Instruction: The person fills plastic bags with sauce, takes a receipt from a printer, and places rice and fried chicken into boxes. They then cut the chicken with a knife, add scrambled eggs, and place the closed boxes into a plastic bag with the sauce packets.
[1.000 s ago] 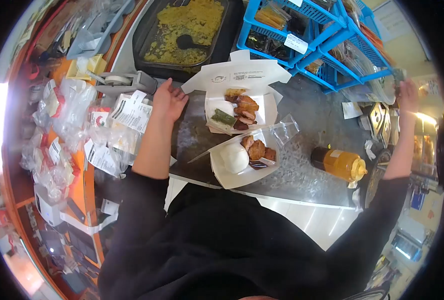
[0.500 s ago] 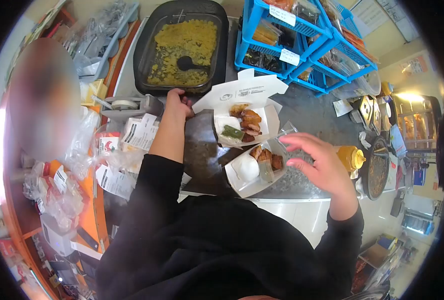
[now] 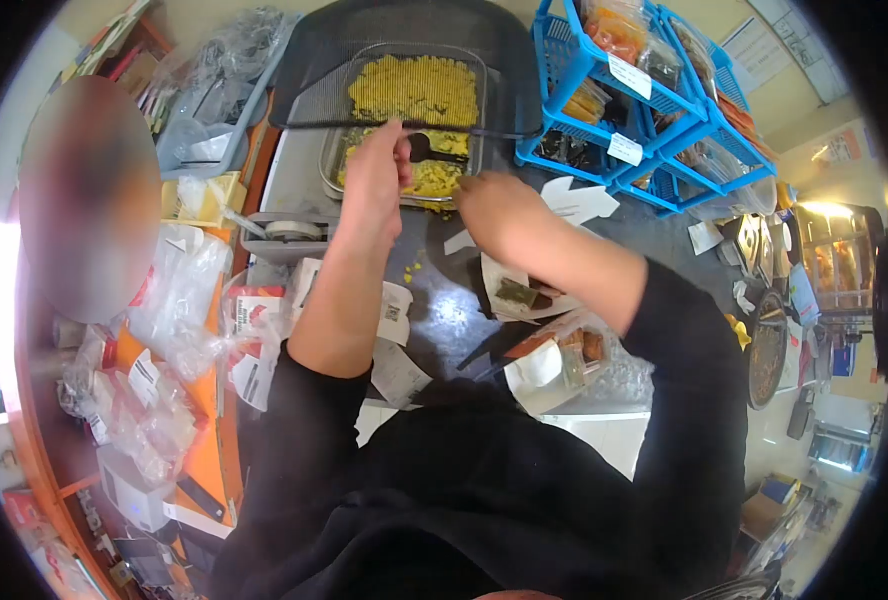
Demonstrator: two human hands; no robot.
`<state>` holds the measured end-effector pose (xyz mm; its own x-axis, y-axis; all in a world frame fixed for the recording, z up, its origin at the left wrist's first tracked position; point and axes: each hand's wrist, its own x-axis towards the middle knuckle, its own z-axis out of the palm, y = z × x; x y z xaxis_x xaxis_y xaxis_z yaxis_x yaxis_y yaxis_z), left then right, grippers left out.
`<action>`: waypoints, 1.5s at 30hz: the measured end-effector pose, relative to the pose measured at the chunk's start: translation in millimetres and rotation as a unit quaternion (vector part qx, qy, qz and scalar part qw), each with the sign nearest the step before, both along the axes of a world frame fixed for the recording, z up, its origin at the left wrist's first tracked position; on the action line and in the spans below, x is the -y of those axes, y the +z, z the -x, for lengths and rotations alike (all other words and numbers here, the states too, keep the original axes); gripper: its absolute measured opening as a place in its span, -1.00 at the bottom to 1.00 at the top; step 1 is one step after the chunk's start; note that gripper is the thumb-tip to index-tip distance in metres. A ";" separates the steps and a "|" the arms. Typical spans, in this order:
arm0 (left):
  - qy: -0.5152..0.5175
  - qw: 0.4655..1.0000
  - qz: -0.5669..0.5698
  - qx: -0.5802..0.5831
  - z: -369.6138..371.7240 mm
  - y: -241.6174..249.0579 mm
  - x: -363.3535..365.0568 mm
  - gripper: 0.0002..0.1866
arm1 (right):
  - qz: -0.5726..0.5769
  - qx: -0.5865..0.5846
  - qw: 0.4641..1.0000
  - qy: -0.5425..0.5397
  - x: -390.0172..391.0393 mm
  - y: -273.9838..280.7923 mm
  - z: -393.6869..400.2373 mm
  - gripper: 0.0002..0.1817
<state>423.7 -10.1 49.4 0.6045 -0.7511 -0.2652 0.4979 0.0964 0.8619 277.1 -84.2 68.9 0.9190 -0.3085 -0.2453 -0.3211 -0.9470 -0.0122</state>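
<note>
A dark mesh food cover (image 3: 304, 95) is tilted up over a clear tray (image 3: 332, 165) of crumbly yellow food (image 3: 414, 90). My left hand (image 3: 376, 175) is closed at the cover's front edge, with its fingers curled. Inside the tray, a black spoon (image 3: 421, 149) lies on the food. My right hand (image 3: 499, 208) is at the tray's near right corner, fingers bent together; what they hold, if anything, is hidden. Under my right forearm, an open white carton (image 3: 494, 275) holds a green packet. Nearer me, a second carton (image 3: 539, 370) contains a white mound and brown pieces.
Blue stacked baskets (image 3: 614, 130) with packets stand at the back right. Yellow crumbs (image 3: 411, 270) and paper slips (image 3: 401, 372) lie on the counter. A tape dispenser (image 3: 289, 235), plastic bags (image 3: 179, 285) and a grey bin (image 3: 199, 150) of bags are at the left.
The mesh cover's front edge has risen, uncovering the near part of the food. My left hand has come up with it, and my right hand has moved from the cartons left to the tray.
</note>
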 end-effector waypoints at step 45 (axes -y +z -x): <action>-0.155 0.976 0.071 0.133 -59.6 76.9 16.8 -0.65 | -0.122 -0.090 0.987 0.062 113.8 -109.7 -94.4 -0.68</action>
